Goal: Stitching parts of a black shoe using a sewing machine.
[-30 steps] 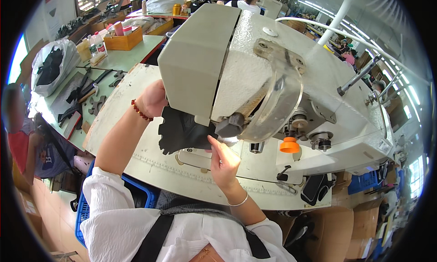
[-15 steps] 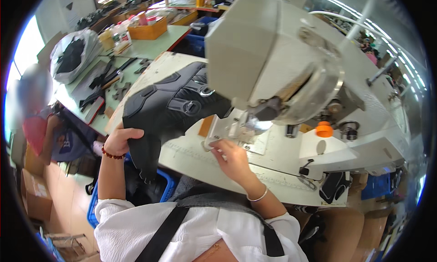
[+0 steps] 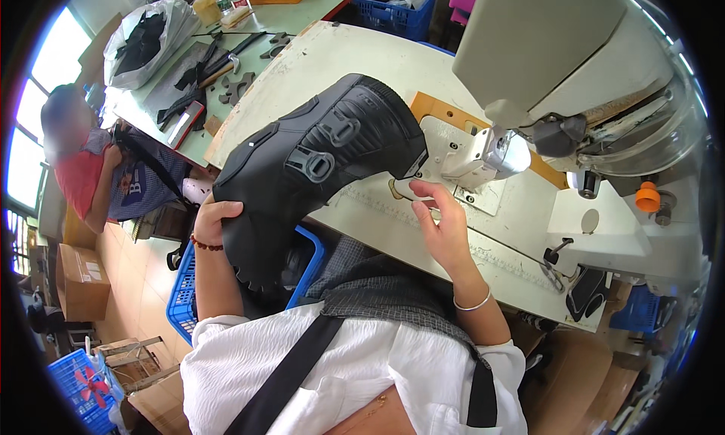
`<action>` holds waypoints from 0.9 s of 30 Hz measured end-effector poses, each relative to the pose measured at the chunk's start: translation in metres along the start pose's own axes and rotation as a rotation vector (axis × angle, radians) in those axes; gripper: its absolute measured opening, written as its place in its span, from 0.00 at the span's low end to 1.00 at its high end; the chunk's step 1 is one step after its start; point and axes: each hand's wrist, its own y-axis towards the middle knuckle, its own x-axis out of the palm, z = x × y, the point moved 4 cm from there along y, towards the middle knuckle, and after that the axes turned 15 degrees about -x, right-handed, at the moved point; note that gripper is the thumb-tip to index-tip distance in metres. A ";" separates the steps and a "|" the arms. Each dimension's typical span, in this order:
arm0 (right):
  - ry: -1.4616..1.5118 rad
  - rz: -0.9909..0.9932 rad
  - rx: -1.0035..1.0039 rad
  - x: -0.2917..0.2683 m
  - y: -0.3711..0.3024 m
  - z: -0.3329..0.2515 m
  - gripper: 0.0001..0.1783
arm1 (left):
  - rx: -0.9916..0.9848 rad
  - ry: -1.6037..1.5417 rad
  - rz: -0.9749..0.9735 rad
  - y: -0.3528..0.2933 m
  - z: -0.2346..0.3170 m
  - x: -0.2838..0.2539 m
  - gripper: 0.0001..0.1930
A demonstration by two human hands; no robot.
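A black boot upper [image 3: 264,174], with grey plastic buckles on its side, slants above the white bed of a sewing machine [image 3: 555,50]. My left hand [image 3: 214,223] is closed on its lower left edge, thumb on top. The ribbed far end of the upper, with a small label at its corner, reaches toward the metal presser assembly [image 3: 491,159]. My right hand [image 3: 447,227] is just below that corner, beside the machine's metal plate. Its fingers are slightly bent and apart, and I see nothing held in them.
A blue basket [image 3: 180,291] with dark pieces stands below the bed's left side. On the green table [image 3: 302,31] lie a hammer, straps, metal parts and a plastic bag [image 3: 151,50]. Another person [image 3: 79,163] is at the far left. Cardboard boxes [image 3: 81,280] stand on the floor.
My view has shifted, so the machine head now sits farther right and shows more of the upper's far end. My right hand's fingers have spread from near the plate's edge.
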 end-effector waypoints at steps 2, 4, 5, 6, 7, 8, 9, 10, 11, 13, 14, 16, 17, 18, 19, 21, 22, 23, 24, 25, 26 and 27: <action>0.046 -0.030 0.048 -0.001 -0.008 0.000 0.10 | 0.025 -0.044 0.052 0.005 -0.011 -0.002 0.27; 0.079 -0.044 0.100 -0.003 -0.017 -0.004 0.09 | 0.064 -0.114 0.115 0.010 -0.019 -0.002 0.28; -0.020 -0.076 0.057 -0.006 -0.021 -0.010 0.07 | 0.049 -0.106 0.096 0.012 -0.024 -0.008 0.28; -0.125 -0.108 0.019 -0.011 -0.025 -0.015 0.05 | 0.035 -0.159 0.082 0.013 -0.030 -0.021 0.27; -0.161 -0.089 0.035 -0.019 -0.031 -0.017 0.05 | 0.015 -0.219 0.054 0.017 -0.036 -0.030 0.27; -0.269 -0.068 0.081 -0.031 -0.041 -0.018 0.04 | 0.036 -0.207 0.096 0.014 -0.039 -0.037 0.27; -0.379 -0.058 0.129 -0.044 -0.051 -0.023 0.03 | 0.058 -0.205 0.141 0.014 -0.044 -0.040 0.27; -0.478 -0.092 0.177 -0.055 -0.063 -0.019 0.04 | 0.023 -0.225 0.094 0.034 -0.051 -0.011 0.27; -0.535 -0.066 0.217 -0.076 -0.079 -0.016 0.04 | -0.022 -0.250 0.031 0.033 -0.045 -0.017 0.27; -0.959 -0.031 0.221 -0.111 -0.106 -0.014 0.06 | -0.084 -0.303 -0.069 0.026 -0.053 -0.008 0.27; -1.113 0.020 0.267 -0.130 -0.121 -0.013 0.09 | -0.107 -0.318 -0.109 0.013 -0.061 -0.006 0.27; -1.372 0.069 0.342 -0.164 -0.140 -0.012 0.15 | -0.118 -0.346 -0.146 0.011 -0.068 0.008 0.27; -1.403 0.079 0.373 -0.181 -0.152 -0.007 0.15 | -0.114 -0.343 -0.147 0.006 -0.067 0.015 0.27; -1.436 0.083 0.394 -0.196 -0.165 -0.002 0.15 | -0.102 -0.348 -0.148 -0.002 -0.073 0.019 0.27; -1.492 0.057 0.379 -0.204 -0.177 0.007 0.15 | -0.078 -0.354 -0.142 -0.011 -0.081 0.019 0.27; -1.523 0.011 0.426 -0.219 -0.206 0.021 0.14 | -0.020 -0.357 -0.122 -0.021 -0.092 0.017 0.27; -1.542 -0.021 0.463 -0.222 -0.207 0.030 0.12 | 0.036 -0.354 -0.073 -0.028 -0.089 0.016 0.27; -1.481 0.050 0.464 -0.229 -0.215 0.032 0.10 | 0.077 -0.347 -0.050 -0.020 -0.086 0.012 0.27; -1.554 0.010 0.321 -0.230 -0.215 0.029 0.08 | 0.120 -0.346 -0.017 -0.026 -0.087 0.004 0.27; -1.573 0.022 0.333 -0.235 -0.220 0.031 0.07 | 0.159 -0.341 0.016 -0.029 -0.081 0.000 0.27; -1.520 0.070 0.366 -0.232 -0.212 0.031 0.06 | 0.195 -0.338 0.046 -0.025 -0.076 0.002 0.27; -1.433 0.074 0.356 -0.217 -0.195 0.020 0.05 | 0.221 -0.333 0.073 -0.030 -0.071 0.002 0.27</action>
